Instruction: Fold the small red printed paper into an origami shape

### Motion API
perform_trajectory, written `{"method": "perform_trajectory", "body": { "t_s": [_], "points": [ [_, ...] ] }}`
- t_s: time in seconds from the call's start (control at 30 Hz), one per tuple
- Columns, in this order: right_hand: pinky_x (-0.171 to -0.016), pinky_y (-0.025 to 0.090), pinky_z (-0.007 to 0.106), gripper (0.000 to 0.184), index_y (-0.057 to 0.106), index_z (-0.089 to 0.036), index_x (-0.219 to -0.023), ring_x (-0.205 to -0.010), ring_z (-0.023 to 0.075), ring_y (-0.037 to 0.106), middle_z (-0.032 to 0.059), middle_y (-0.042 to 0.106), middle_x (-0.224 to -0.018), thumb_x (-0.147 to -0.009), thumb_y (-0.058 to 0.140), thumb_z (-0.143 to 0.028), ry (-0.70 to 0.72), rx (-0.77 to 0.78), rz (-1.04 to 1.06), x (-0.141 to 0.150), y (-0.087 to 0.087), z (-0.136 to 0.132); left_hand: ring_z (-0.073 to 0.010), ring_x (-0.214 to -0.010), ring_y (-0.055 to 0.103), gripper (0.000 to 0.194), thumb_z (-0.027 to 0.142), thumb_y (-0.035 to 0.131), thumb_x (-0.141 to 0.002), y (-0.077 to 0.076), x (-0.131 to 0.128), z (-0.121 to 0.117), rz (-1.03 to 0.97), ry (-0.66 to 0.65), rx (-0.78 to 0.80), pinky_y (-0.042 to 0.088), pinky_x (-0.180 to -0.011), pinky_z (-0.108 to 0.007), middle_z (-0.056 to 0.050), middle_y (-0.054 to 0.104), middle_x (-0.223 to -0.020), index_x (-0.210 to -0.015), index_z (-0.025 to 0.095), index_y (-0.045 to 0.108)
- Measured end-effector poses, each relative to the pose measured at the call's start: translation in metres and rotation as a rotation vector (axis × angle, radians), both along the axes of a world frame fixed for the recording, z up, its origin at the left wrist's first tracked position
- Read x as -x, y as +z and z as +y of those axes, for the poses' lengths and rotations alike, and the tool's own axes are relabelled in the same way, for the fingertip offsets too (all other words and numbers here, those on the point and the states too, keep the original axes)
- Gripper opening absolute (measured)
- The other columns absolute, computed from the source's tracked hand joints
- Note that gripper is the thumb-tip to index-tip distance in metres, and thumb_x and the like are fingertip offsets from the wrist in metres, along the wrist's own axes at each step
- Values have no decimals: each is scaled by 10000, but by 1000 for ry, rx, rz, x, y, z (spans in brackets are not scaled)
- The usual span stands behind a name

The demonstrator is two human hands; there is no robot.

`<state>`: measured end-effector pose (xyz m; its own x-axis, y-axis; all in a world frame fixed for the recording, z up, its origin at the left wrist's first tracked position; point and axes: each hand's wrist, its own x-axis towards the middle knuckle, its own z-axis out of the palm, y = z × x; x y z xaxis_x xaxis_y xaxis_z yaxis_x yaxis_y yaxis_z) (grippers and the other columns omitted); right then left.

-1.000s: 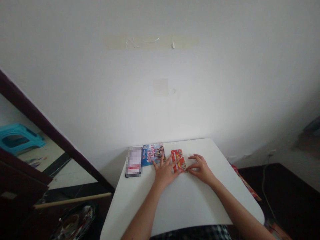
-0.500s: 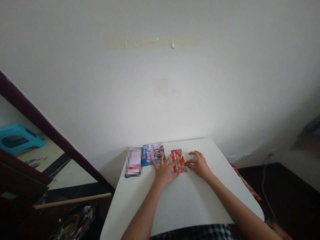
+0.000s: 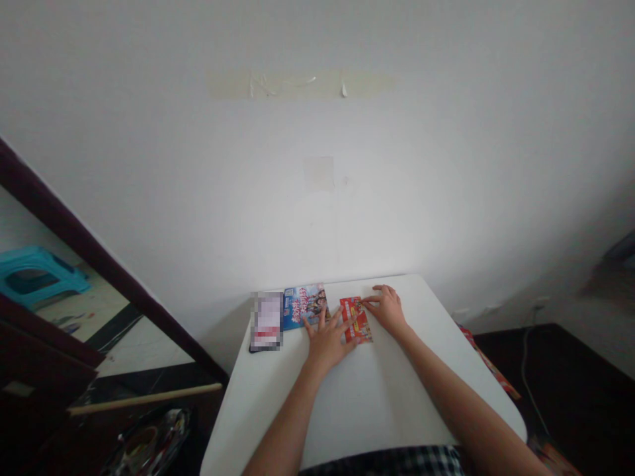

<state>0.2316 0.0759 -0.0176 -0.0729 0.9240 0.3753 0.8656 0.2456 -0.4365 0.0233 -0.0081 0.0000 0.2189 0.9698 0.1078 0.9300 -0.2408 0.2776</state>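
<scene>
A small red printed leaflet (image 3: 353,320) lies flat on the white table (image 3: 357,396). My left hand (image 3: 327,340) is spread wide; some of its fingers rest on the red leaflet's left and lower part and hide bits of it. Its other fingertips reach the lower right of a blue printed leaflet (image 3: 301,307) lying alongside. At the red leaflet's upper right edge, my right hand (image 3: 387,309) has thumb and forefinger pinched together, with the remaining fingers bent above them.
A phone-like object (image 3: 266,322) with a blurred face lies at the table's left edge. The white wall (image 3: 317,231) stands right behind the table. On the left are a framed mirror with a blue stool (image 3: 40,274) in it and a black-bagged bin (image 3: 149,439).
My right hand has slid from the lower right corner of the red leaflet up along its right edge to near the top. The left hand and both leaflets have stayed put.
</scene>
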Motion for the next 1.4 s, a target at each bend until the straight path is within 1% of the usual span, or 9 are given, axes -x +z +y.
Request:
{"method": "perform_trajectory", "body": {
  "t_s": [0.13, 0.33, 0.6, 0.7, 0.9, 1.0, 1.2, 1.3, 1.4],
  "points": [
    [-1063, 356, 475, 219, 748, -421, -1069, -1283, 289, 410, 55, 534, -1335, -925, 586, -444, -63, -6, -70, 6, 0, 1, -416, -1507, 121, 594, 728, 483, -830, 0, 0, 0, -9, -2, 17, -134, -1061, -803, 87, 314, -1615, -1401, 606, 376],
    [-1086, 335, 453, 295, 658, -472, -1219, -1286, 275, 399, 48, 500, -1373, -963, 514, -443, -42, -32, -166, 5, -1, -5, -414, -1512, 99, 600, 739, 455, -835, -3, 2, 0, 11, -16, 10, -125, -1055, -811, 95, 283, -1626, -1410, 627, 328],
    [-1107, 321, 470, 347, 602, -460, -1299, -1364, 291, 342, 62, 434, -1456, -976, 478, -431, 9, -15, -250, 1, -1, -13, -405, -1514, 101, 703, 695, 551, -812, -4, 4, 2, 4, 18, -17, -10, -1084, -809, 27, 175, -1666, -1455, 575, 294],
    [-1113, 324, 491, 386, 567, -432, -1347, -1382, 301, 323, 66, 418, -1480, -971, 484, -408, 29, -14, -251, -3, -6, -16, -400, -1504, 138, 685, 619, 601, -821, -1, 6, 3, 4, 72, -10, 32, -1116, -774, -16, 207, -1658, -1456, 519, 364],
    [-1067, 412, 503, 341, 672, -351, -1243, -1325, 315, 379, 115, 469, -1372, -922, 558, -342, 60, -103, -114, -17, -16, -30, -361, -1466, 251, 389, 374, 547, -905, 2, 10, 6, -31, 165, -96, 86, -1132, -754, -21, 374, -1583, -1274, 476, 621],
    [-1036, 445, 504, 249, 743, -306, -1090, -1258, 315, 432, 121, 518, -1266, -896, 589, -329, 59, -125, -43, -25, -18, -36, -377, -1454, 265, 384, 468, 552, -896, 3, 8, 4, -40, 153, -84, 70, -1124, -765, -50, 416, -1555, -1272, 457, 631],
    [-1014, 459, 498, 184, 755, -266, -956, -1236, 317, 462, 115, 576, -1169, -866, 634, -372, 72, -130, 29, -37, -21, -40, -405, -1462, 239, 612, 657, 598, -801, 3, 4, 0, -42, 105, -40, 10, -1118, -771, -80, 355, -1585, -1376, 457, 531],
    [-1055, 428, 518, 280, 719, -289, -1109, -1295, 318, 435, 101, 583, -1256, -854, 647, -377, 118, -164, 43, -38, -17, -39, -398, -1473, 220, 573, 652, 599, -807, 1, 5, 1, -38, 94, -39, -12, -1114, -774, -68, 342, -1594, -1351, 480, 547],
    [-1104, 381, 541, 452, 619, -326, -1294, -1369, 307, 397, 67, 529, -1422, -843, 652, -336, 278, -132, 3, -36, -12, -41, -387, -1477, 212, 545, 635, 606, -814, -2, 5, 1, -37, 77, -60, 3, -1116, -773, -61, 331, -1600, -1337, 489, 557]
  ]
}}
